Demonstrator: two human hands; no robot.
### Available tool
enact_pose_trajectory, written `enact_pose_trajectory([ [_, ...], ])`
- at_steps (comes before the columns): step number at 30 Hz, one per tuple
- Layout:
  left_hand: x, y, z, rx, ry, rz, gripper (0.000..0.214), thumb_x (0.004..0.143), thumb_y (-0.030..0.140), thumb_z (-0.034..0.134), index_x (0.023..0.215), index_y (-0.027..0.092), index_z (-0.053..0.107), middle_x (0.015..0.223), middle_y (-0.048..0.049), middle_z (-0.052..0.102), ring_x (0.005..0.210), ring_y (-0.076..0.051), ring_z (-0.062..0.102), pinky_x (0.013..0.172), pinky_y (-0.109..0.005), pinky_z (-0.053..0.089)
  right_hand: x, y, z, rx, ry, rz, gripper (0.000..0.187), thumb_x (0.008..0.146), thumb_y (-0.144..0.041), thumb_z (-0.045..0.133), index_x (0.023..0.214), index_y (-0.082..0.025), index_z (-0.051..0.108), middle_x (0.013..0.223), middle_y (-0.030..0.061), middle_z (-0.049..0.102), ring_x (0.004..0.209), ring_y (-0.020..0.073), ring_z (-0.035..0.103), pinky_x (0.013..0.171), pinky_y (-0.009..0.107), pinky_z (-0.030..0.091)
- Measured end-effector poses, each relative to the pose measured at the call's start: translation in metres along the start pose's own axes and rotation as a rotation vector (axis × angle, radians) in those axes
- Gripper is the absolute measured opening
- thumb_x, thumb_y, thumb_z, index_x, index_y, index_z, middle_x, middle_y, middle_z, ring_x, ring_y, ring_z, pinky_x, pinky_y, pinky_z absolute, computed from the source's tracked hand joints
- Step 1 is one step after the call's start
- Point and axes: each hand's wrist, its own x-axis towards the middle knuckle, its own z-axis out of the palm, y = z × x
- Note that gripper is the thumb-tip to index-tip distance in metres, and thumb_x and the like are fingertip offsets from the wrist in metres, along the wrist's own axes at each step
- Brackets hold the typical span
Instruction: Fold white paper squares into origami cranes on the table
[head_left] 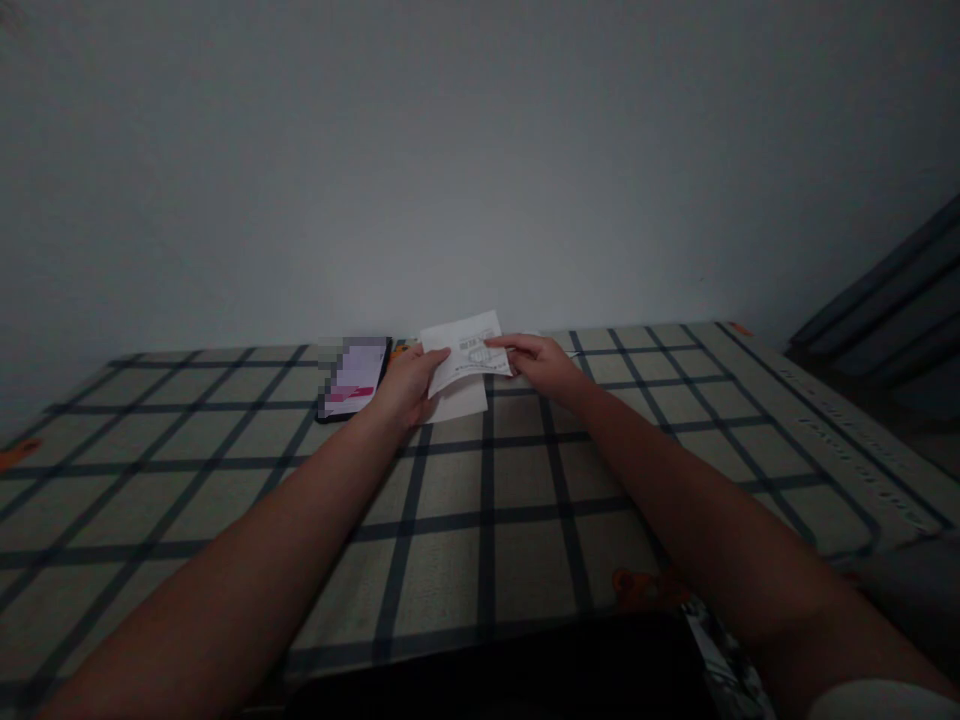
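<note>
Between my hands is a white sheet of paper [465, 335] with dark printing, held tilted above the checked cloth. My left hand [411, 385] is closed on its left edge, thumb on top. My right hand [551, 368] pinches the right edge, its index finger lying over the print. Below the printed sheet, a plain white sheet [461, 400] shows close to my left fingers; whether that hand also grips it, I cannot tell. A white corner of something flat pokes out behind my right hand.
A phone [356, 378] with a lit, pixelated screen lies left of my left hand. The checked cloth [517, 480] covers the surface up to a grey wall [480, 160]. Dark folded fabric [892, 290] stands at the right. Something black is at the near edge.
</note>
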Motion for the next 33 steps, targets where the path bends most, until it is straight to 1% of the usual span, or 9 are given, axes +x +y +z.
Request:
enact_pose_trajectory([
  [6,-0.002,0.005,0.002,0.078,0.032,-0.017,0.020,0.076,0.009,0.067,0.095,0.015,0.070,0.089,-0.0083,0.075,0.074,-0.018,0.070,0.072,-0.030,0.058,0.001,0.001,-0.007,-0.220,-0.042,-0.118,0.015,0.074,-0.026,0.067,0.086,-0.023,0.076,0.106,0.0053,0.071,0.102,0.0184,0.064,0.098,0.038,0.046],
  [10,-0.004,0.015,0.002,0.164,0.070,-0.089,0.014,0.078,0.006,0.067,0.086,0.016,0.073,0.090,-0.0070,0.075,0.060,-0.009,0.063,0.053,-0.017,0.050,0.002,0.000,-0.013,-0.227,0.006,-0.121,0.011,0.077,-0.031,0.069,0.082,-0.024,0.076,0.105,0.0043,0.072,0.100,0.0186,0.064,0.096,0.038,0.046],
  [14,-0.003,0.017,-0.002,0.197,0.034,-0.114,0.014,0.075,0.008,0.073,0.087,0.014,0.073,0.086,-0.0072,0.074,0.048,-0.005,0.055,0.040,-0.013,0.042,0.001,0.002,-0.016,-0.213,0.031,-0.050,0.021,0.079,-0.041,0.069,0.086,-0.022,0.074,0.092,0.0038,0.072,0.083,0.0164,0.064,0.082,0.034,0.051],
  [17,-0.002,0.010,-0.003,0.183,-0.055,-0.042,0.021,0.073,0.015,0.076,0.094,0.012,0.072,0.095,-0.0108,0.074,0.059,-0.012,0.066,0.051,-0.018,0.053,0.002,0.005,-0.014,-0.152,0.085,0.035,0.030,0.080,-0.048,0.066,0.083,-0.018,0.071,0.077,0.0027,0.068,0.068,0.0139,0.060,0.068,0.030,0.052],
  [21,-0.003,0.004,0.001,0.077,-0.172,0.026,0.043,0.084,0.047,0.065,0.111,0.014,0.068,0.120,-0.0177,0.069,0.090,-0.026,0.072,0.068,-0.035,0.061,0.005,0.010,-0.010,-0.025,0.172,0.075,0.029,0.077,-0.045,0.069,0.086,-0.018,0.068,0.089,0.0062,0.071,0.074,0.0147,0.063,0.066,0.030,0.054],
  [23,-0.005,0.002,0.003,0.059,-0.198,0.055,0.052,0.082,0.055,0.064,0.116,0.015,0.065,0.124,-0.0184,0.066,0.099,-0.030,0.070,0.073,-0.040,0.061,0.005,0.011,-0.009,-0.029,0.193,0.080,0.027,0.078,-0.044,0.069,0.084,-0.018,0.066,0.089,0.0070,0.071,0.073,0.0148,0.064,0.065,0.030,0.054],
  [26,-0.008,0.002,0.004,0.137,-0.149,0.134,0.064,0.072,0.034,0.081,0.129,0.020,0.056,0.127,-0.0146,0.065,0.104,-0.027,0.069,0.082,-0.038,0.059,0.003,0.007,-0.007,-0.087,0.197,0.088,0.027,0.078,-0.044,0.069,0.075,-0.017,0.063,0.082,0.0061,0.071,0.066,0.0142,0.064,0.062,0.029,0.052],
  [28,-0.008,0.001,0.004,0.171,-0.101,0.162,0.069,0.070,0.025,0.082,0.133,0.021,0.052,0.125,-0.0130,0.066,0.101,-0.023,0.070,0.084,-0.034,0.059,0.002,0.005,-0.006,-0.122,0.184,0.086,0.027,0.078,-0.043,0.070,0.071,-0.017,0.061,0.079,0.0054,0.070,0.065,0.0140,0.064,0.062,0.028,0.051],
  [33,-0.004,0.001,0.002,0.182,-0.135,0.166,0.047,0.074,0.018,0.077,0.118,0.016,0.061,0.129,-0.0121,0.065,0.111,-0.021,0.066,0.092,-0.029,0.056,0.005,0.004,-0.006,-0.037,0.200,0.127,0.023,0.074,-0.036,0.073,0.067,-0.017,0.062,0.072,0.0028,0.069,0.065,0.0125,0.064,0.063,0.026,0.052],
])
